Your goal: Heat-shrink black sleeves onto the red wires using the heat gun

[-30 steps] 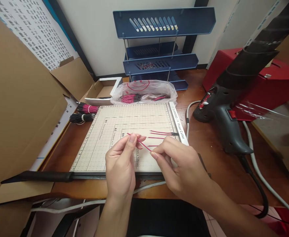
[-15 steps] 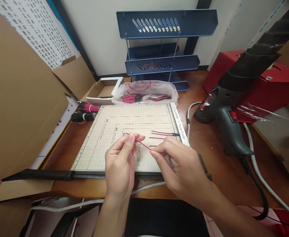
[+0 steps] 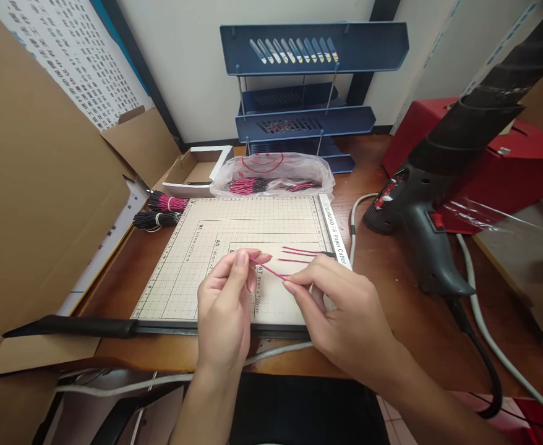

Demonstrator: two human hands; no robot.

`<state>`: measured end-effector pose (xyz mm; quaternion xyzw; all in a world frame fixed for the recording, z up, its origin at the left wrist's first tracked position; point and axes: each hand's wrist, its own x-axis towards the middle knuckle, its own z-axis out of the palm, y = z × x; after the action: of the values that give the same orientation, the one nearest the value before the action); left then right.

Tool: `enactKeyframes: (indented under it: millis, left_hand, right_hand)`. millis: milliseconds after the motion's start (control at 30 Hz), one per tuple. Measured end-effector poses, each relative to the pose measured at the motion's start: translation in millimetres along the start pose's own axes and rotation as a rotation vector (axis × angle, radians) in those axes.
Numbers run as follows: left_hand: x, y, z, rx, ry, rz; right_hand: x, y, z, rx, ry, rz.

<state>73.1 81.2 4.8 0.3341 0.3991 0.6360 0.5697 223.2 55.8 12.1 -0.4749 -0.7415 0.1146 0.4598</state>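
Note:
A thin red wire (image 3: 268,268) is stretched between my two hands above a paper cutter board (image 3: 174,278). My left hand (image 3: 225,303) pinches one end between thumb and forefinger, with a small tip poking out past the thumb. The other end sits in the closed thumb and forefinger of my right hand (image 3: 341,303), and what continues beyond them is hidden. Several more red wires (image 3: 299,251) with black ends lie on the board just behind my right hand, partly covered by it.
Behind the board lies a clear plastic bag (image 3: 276,167) of red wires. Bundles of black wires (image 3: 155,219) and red wires (image 3: 164,201) are at left, near a cardboard box (image 3: 44,185). A heat gun (image 3: 438,235) stands at right before a red box (image 3: 480,161). A blue rack (image 3: 308,120) stands behind.
The wire's end beyond my left thumb now shows less, with a pale thin tip. Both hands keep nearly the same place, and the view has shifted slightly.

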Motion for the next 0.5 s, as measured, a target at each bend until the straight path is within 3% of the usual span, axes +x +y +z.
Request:
enactKeyframes:
  millis: [267,500]
  left_hand:
    - [0.5,1.4,-3.2,0.064,-0.063,-0.015]
    - [0.1,3.2,-1.6,0.022,-0.029,-0.035]
  right_hand:
    - [2.6,8.5,-4.6,0.038,0.027,0.014]
    - [2.7,7.6,-8.8,0.059,-0.004,0.010]
